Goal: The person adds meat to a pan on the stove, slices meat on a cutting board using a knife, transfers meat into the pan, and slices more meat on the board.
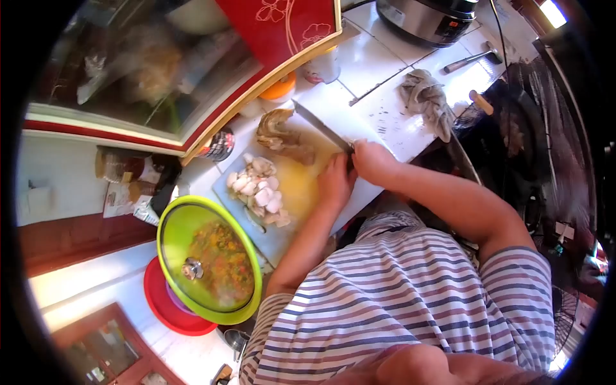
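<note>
My right hand is closed around the handle of a kitchen knife, whose long blade points away to the upper left over the cutting board. Close against it, my left hand rests low on the board with its fingers curled; whatever they may hold is hidden. A brownish, wrinkled chunk of food lies on the board beyond my left hand. Left of that hand is a heap of pale cut pieces. Yellowish liquid wets the board between them.
A green basin with a glass lid and chopped vegetables stands at the left, above a red basin. A grey cloth, a ladle and a rice cooker are farther off. A red-framed cabinet overhangs the counter.
</note>
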Demonstrator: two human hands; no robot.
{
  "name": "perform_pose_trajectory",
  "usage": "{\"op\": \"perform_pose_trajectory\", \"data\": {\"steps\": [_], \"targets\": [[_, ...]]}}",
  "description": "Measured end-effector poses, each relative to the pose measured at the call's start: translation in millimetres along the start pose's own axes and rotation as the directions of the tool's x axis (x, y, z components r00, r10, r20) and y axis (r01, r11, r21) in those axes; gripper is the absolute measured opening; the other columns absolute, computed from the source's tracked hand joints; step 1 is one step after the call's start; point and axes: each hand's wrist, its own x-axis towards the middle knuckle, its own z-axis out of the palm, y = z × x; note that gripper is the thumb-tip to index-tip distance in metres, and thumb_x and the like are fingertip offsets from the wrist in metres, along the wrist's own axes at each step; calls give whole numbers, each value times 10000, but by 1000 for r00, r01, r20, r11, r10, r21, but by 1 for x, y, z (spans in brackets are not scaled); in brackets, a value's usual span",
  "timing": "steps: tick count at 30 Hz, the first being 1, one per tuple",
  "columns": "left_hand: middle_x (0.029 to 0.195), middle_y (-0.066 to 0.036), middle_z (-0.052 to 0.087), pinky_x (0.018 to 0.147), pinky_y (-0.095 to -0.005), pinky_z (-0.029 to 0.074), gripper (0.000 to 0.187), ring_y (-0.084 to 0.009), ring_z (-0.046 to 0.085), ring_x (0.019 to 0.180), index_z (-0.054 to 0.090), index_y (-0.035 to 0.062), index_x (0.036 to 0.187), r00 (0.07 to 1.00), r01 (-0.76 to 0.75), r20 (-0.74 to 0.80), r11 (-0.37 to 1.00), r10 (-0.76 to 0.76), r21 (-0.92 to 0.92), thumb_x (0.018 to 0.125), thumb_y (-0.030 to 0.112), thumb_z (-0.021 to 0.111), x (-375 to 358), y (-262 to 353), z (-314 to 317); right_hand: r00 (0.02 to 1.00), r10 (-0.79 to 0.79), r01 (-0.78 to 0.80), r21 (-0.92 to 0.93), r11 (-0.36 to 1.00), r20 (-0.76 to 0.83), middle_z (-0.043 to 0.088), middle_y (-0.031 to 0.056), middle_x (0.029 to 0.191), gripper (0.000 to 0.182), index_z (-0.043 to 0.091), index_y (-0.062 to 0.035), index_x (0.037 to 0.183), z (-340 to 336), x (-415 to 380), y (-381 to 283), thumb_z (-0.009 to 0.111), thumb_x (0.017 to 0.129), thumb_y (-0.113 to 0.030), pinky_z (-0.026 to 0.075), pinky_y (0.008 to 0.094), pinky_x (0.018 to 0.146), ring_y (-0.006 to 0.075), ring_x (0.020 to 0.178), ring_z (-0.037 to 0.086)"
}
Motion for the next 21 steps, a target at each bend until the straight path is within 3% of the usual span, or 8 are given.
{"op": "perform_pose_trajectory", "data": {"steps": [3, 5, 7, 10, 12, 13, 15, 21], "targets": [[933, -125, 570, 654, -451, 461, 324, -343, 571, 818, 491, 75, 957, 994, 108, 29, 993, -110, 40, 763, 282, 647, 0, 1, 1, 995, -9, 6, 30, 1000, 99, 607, 242, 731, 136, 514, 14, 870, -14, 14, -3, 493, 794, -96, 488, 453, 632, 393, 695, 606], [932, -120, 568, 645, -451, 460, 322, -343, 573, 805, 487, 77, 956, 990, 134, 33, 987, -137, 84, 769, 287, 643, 0, 1, 1, 915, 224, -342, 351, 872, 336, 606, 242, 734, 144, 523, -5, 873, -41, 2, -13, 496, 820, -136, 482, 455, 638, 390, 695, 602], [900, -141, 591, 654, -432, 453, 321, -337, 576, 805, 483, 56, 949, 988, 148, 32, 986, -150, 72, 778, 273, 646, 0, 6, -3, 912, 216, -336, 335, 880, 347, 595, 246, 721, 163, 524, -10, 849, -54, -16, -7, 487, 843, -169, 471, 451, 634, 397, 681, 587], [917, -122, 568, 640, -447, 455, 314, -339, 573, 785, 482, 69, 937, 991, 132, 6, 990, -133, 55, 782, 294, 635, -2, 0, 3, 978, 5, -31, 121, 992, 210, 576, 255, 702, 183, 515, 17, 823, -58, -49, 16, 482, 847, -161, 462, 451, 619, 408, 668, 571], [904, -123, 572, 626, -446, 456, 313, -336, 575, 776, 482, 66, 929, 990, 139, 9, 990, -139, -15, 782, 296, 636, 0, -5, 7, 975, -66, 39, 128, 991, 214, 519, 94, 559, 188, 468, 40, 871, -57, -65, 28, 472, 883, -148, 439, 315, 411, 180, 424, 519], [904, -123, 572, 626, -446, 456, 313, -336, 575, 776, 482, 66, 929, 991, 137, 13, 990, -137, -21, 782, 296, 636, 0, -4, 8, 975, -60, 34, 124, 992, 213, 519, 94, 559, 188, 468, 40, 871, -60, -69, 26, 472, 883, -148, 439, 315, 411, 180, 424, 519], [894, -125, 575, 621, -447, 456, 310, -336, 576, 773, 485, 61, 925, 990, 136, 30, 991, -136, 15, 777, 284, 640, 0, -2, 4, 962, 71, -104, 113, 988, 264, 570, 257, 693, 193, 511, 48, 828, -67, -76, 16, 507, 832, -145, 456, 462, 621, 426, 694, 569], [888, -130, 575, 620, -445, 458, 293, -345, 572, 771, 494, 57, 905, 994, 101, 32, 995, -101, 10, 772, 271, 644, 2, -1, 0, 953, 99, -124, 70, 990, 287, 572, 254, 683, 187, 514, 53, 820, -65, -67, 3, 502, 831, -133, 462, 458, 615, 420, 694, 578]]}}
